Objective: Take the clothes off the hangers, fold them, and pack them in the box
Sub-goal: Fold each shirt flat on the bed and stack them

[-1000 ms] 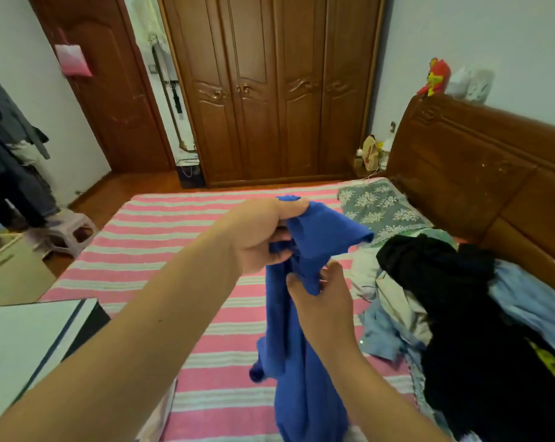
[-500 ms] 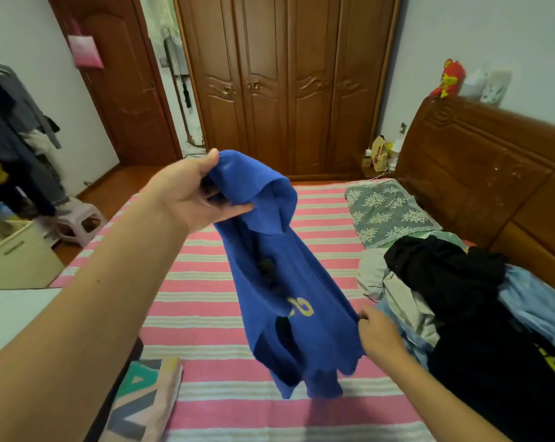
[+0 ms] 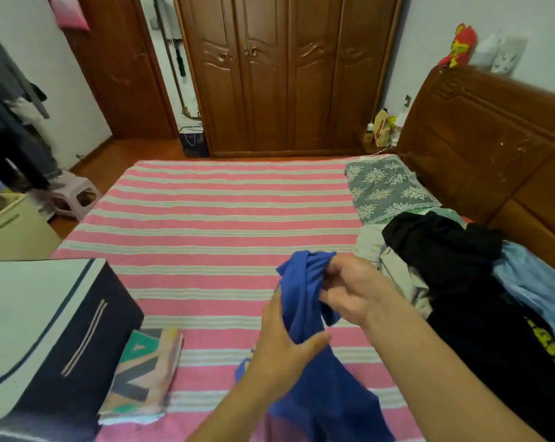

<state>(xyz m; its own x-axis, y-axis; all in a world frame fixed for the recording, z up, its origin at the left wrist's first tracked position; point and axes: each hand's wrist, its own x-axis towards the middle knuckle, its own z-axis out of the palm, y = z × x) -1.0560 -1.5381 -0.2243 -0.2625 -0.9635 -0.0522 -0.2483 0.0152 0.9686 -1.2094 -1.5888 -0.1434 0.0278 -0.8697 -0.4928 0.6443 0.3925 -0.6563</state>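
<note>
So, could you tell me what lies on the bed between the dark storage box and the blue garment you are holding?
In the head view, a folded patterned cloth lies beside the box, then bare striped sheet up to the blue garment.

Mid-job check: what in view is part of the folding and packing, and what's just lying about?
Job: blue shirt, held by left hand and right hand; clothes pile; dark box; folded patterned garment.
Lying about: pillow, plastic stool, red toy.
</note>
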